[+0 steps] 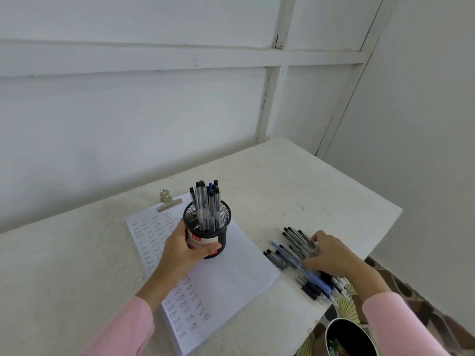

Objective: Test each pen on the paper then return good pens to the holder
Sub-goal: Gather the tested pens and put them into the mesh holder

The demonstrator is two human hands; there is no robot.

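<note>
A black mesh pen holder (211,222) stands on the paper (226,281), with several pens (205,201) upright inside it. My left hand (185,249) grips the holder around its lower part, thumb across the front. The paper lies on a clipboard and carries rows of small written test marks. To the right, a heap of loose pens (293,255) lies on the white table (295,181), mostly black and clear with some blue. My right hand (331,255) rests on that heap with its fingers curled over the pens; whether it pinches one is hidden.
A silver clip (168,200) holds the paper at the far end of the clipboard. A round dark bin (349,337) sits below the table's near right edge, above a patterned floor covering. White walls close in behind and to the right.
</note>
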